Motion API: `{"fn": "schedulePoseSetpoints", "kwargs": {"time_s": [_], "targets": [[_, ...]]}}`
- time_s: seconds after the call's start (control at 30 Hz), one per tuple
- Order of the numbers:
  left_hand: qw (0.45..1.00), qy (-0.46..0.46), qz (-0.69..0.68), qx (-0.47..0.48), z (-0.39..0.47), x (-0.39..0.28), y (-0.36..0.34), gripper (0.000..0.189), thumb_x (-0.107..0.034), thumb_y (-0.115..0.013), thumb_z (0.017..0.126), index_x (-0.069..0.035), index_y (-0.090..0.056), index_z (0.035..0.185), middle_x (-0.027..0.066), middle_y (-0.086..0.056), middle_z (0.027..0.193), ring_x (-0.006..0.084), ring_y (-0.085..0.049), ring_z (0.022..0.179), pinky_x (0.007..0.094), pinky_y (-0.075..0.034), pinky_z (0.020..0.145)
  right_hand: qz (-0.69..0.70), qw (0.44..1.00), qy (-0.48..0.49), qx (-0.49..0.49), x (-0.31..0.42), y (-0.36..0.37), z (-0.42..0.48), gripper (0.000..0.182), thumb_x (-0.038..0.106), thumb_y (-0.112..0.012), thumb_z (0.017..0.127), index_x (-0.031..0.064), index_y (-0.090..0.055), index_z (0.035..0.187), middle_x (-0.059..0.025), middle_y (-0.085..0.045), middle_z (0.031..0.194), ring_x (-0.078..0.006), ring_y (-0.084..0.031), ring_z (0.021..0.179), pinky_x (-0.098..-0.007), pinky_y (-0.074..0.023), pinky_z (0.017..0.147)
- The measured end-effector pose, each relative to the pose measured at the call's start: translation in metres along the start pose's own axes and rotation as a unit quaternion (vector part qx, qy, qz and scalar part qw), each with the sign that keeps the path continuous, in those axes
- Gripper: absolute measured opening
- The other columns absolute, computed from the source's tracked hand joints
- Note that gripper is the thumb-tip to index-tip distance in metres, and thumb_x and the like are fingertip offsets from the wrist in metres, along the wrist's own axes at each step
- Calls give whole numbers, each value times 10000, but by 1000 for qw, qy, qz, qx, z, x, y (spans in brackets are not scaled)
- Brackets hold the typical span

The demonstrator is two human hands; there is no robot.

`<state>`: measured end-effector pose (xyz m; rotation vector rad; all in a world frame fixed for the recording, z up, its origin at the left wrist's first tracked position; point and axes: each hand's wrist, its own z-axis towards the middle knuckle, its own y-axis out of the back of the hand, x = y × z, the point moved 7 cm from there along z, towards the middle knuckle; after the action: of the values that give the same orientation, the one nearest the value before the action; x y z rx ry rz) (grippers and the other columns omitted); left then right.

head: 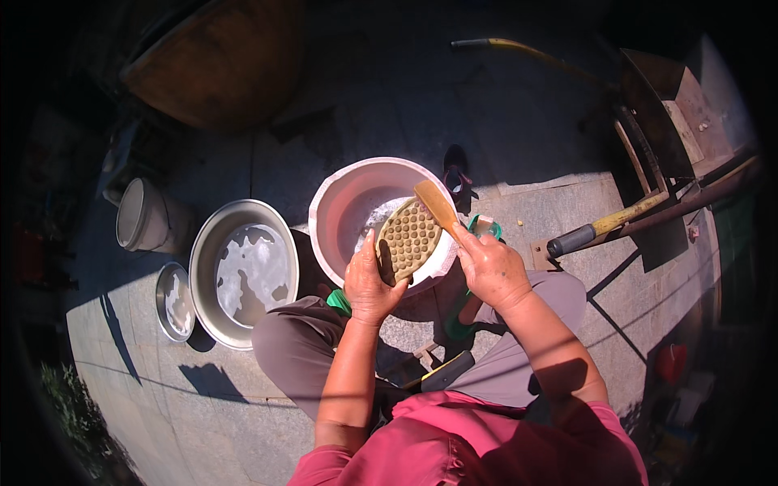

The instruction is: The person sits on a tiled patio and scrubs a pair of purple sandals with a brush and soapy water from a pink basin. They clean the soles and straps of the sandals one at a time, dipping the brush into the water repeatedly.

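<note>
My left hand (369,282) grips the near left edge of a tan shoe sole (411,236) with a raised round-studded tread, tilted over a pink plastic basin (325,243). In my right hand (493,267) is the handle of a wooden-backed brush (436,203), whose flat back faces up; its head lies against the sole's upper right edge. The brush's underside is hidden. Water with some whitish suds shows inside the basin. Both hands look wet.
Left of the basin stand a wide metal basin (197,273) with water, a smaller metal bowl (163,304) and a pale bucket (130,215). A dark shoe (454,170) lies beyond the basin. A wheelbarrow's grip (571,241) reaches in from the right. A large brown vessel (213,67) stands at upper left.
</note>
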<state>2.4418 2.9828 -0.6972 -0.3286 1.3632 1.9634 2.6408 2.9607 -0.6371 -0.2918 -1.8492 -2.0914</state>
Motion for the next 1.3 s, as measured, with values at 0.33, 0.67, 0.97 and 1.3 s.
{"fn": "schedulePoseSetpoints", "kwargs": {"time_s": [0.33,0.67,0.97,1.3], "targets": [[799,313,-507,86,-20,41,-56,912,-143,-791,713,-67,-250,1442,106,-527,1240,221,-533,1115,342,-415,954,417,893,-166,29,-54,-61,1,318,169,-623,877,1,-534,1133,-101,-645,856,-156,-611,749,-289,-486,693],[544,413,-727,70,-36,55,-118,581,-177,-620,889,-86,-348,1394,86,-536,1261,207,-562,1110,364,-488,931,546,787,-233,169,-29,-137,-25,332,169,-774,755,29,-540,945,16,-547,829,-63,-513,775,-230,-439,708],[419,518,-736,120,-40,72,-174,397,-322,-578,921,-88,-520,1236,109,-635,1107,240,-645,958,394,-537,846,498,799,-202,270,-57,-159,16,289,74,-687,789,-28,-589,1041,-38,-623,873,-106,-572,798,-262,-475,748],[392,538,-739,103,-34,76,-182,510,-377,-572,913,-21,-491,1268,143,-606,1183,261,-621,1033,414,-509,905,432,859,-189,198,-71,-151,52,270,151,-662,833,-23,-616,1033,-98,-657,878,-151,-609,792,-297,-488,743]]}}
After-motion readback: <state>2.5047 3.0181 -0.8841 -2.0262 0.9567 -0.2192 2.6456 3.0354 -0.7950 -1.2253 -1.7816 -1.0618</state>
